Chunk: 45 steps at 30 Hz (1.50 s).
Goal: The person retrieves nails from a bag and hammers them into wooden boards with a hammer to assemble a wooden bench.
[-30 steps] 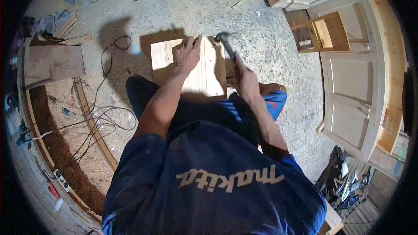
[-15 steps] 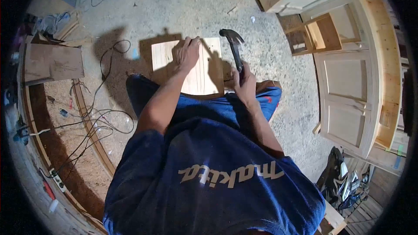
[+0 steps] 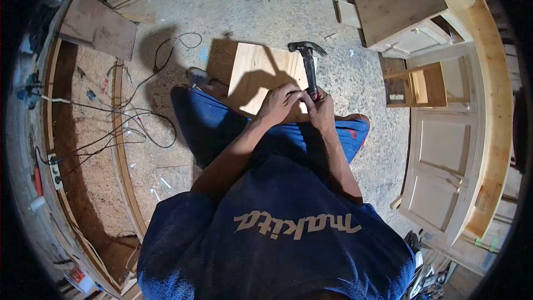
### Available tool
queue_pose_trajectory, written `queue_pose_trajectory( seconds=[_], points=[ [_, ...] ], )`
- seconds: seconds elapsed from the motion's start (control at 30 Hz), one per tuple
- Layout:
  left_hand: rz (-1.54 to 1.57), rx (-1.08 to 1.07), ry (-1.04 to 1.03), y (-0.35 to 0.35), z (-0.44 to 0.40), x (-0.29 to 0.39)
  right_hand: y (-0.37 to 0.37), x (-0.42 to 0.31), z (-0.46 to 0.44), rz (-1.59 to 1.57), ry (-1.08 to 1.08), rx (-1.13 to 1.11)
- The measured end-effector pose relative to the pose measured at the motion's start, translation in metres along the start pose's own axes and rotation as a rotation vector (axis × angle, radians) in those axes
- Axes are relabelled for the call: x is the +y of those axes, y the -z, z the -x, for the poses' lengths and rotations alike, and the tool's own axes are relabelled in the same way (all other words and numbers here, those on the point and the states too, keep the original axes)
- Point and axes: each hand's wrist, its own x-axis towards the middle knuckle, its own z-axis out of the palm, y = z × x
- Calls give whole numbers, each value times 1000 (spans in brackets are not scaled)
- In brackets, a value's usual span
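Note:
My right hand (image 3: 321,112) is closed round the handle of a black claw hammer (image 3: 310,66), whose head points up and away from me. My left hand (image 3: 280,103) has come against the right one, its fingers curled together near the base of the handle. Whatever its fingertips pinch, if anything, is too small to name. Beneath and beyond both hands, a pale wooden panel (image 3: 252,66) lies in front of my crossed legs, partly in shadow.
Black cables (image 3: 161,66) loop over the floor on the left, beside a wooden rail (image 3: 121,150). A brown board (image 3: 100,25) is at upper left. Cabinet doors (image 3: 444,144), an open wooden box (image 3: 427,85) and a cabinet (image 3: 400,5) stand on the right.
My left hand has left the panel's far edge and moved back to meet my right hand. The hammer has turned more upright. The view has shifted, and a foot now shows by the panel.

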Motion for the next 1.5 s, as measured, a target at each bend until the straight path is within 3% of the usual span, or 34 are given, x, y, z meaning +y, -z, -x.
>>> queue_pose_trajectory(
  seconds=[0.17, 0.23, 0.27, 0.3, 0.37, 0.4, 0.5, 0.6, 0.73, 0.97, 1.1, 1.17, 1.23, 1.3, 1.37, 1.5],
  points=[
    [-38, -195, 250, 49, 2, -5, -25, -18, -8, 55, -43, -81],
    [78, -92, 253, 56, -1, -41, -33, -26, -10, 77, -31, -62],
    [81, 21, 156, 65, -6, -57, -35, -32, -9, 94, -20, -43],
    [-50, 187, 114, 73, -15, -80, -36, -34, -7, 112, -12, -24],
    [60, 413, 259, 99, -40, -106, -37, -21, -8, 94, -51, -30],
    [189, 475, 230, 107, -52, -131, -37, -17, -8, 71, -85, -32],
    [9, 585, 140, 118, -74, -149, -34, -19, -9, 170, -42, -27],
    [-68, 571, -3, 110, -85, -167, -34, -7, -14, 126, -69, -31],
    [-65, 612, 71, 100, -87, -175, -33, -9, -19, 161, -67, -38],
    [-110, 612, -6, 99, -87, -174, -36, -17, -46, 346, 39, -84],
    [-180, 614, -57, 100, -85, -169, -47, -58, -63, 352, 145, -130],
    [-163, 624, -47, 101, -84, -165, -55, -91, -66, 422, 66, -219],
    [-144, 636, -40, 100, -85, -166, -69, -98, -66, 403, 461, -117],
    [-264, 662, -50, 99, -82, -171, -78, -88, -64, 413, 474, -168],
    [-275, 663, 20, 99, -82, -167, -84, -90, -73, 816, 185, -379],
    [-189, 564, -138, 109, -90, -161, -77, -78, -87, 786, 182, -324]
  ],
)
